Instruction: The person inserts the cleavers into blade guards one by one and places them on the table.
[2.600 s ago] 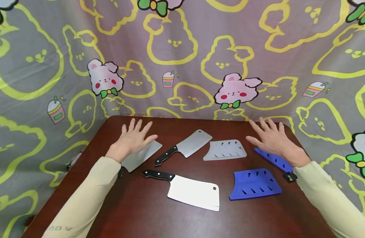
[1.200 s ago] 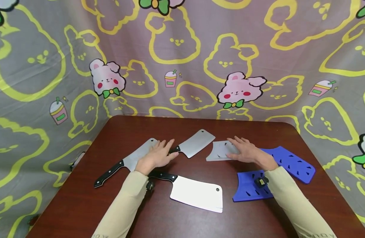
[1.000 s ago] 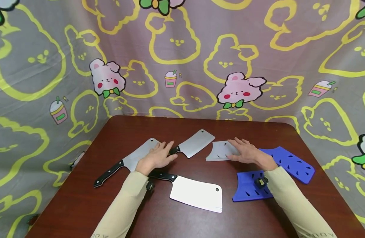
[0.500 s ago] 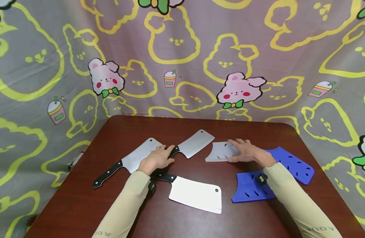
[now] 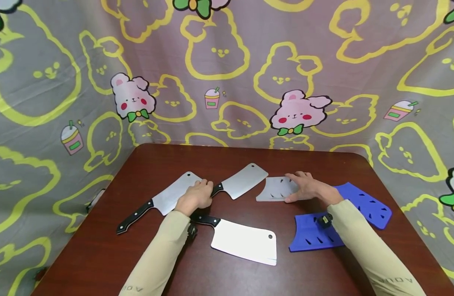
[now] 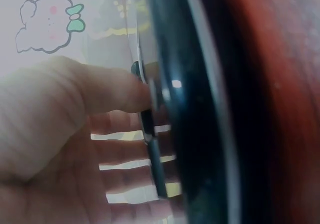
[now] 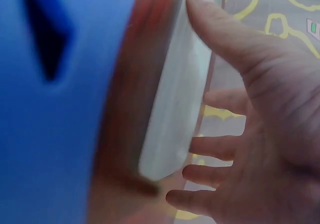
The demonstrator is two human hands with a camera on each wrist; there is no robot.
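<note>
In the head view my left hand (image 5: 198, 195) grips the black handle (image 5: 217, 188) of the middle cleaver (image 5: 246, 180), whose blade points away to the right. In the left wrist view the thumb (image 6: 117, 91) lies against a thin dark handle (image 6: 156, 156), with the fingers on its far side. My right hand (image 5: 306, 188) spans the translucent grey blade guard (image 5: 274, 188), its thumb near the front edge and fingertips at the back edge. In the right wrist view the fingertips (image 7: 197, 145) sit right beside the guard (image 7: 172, 119). The guard's right end is hidden under the hand.
A second cleaver (image 5: 171, 195) lies left of my left hand, and a white-looking cleaver (image 5: 245, 240) lies in front. Two blue blade guards, a near one (image 5: 311, 234) and a far one (image 5: 367, 205), lie by the right forearm. A patterned curtain (image 5: 238, 49) surrounds the brown table (image 5: 227, 279).
Both hands came inward from the table's sides. The left fingers closed round the middle cleaver's handle, and that cleaver shifted slightly. The right hand settled lower around the grey guard.
</note>
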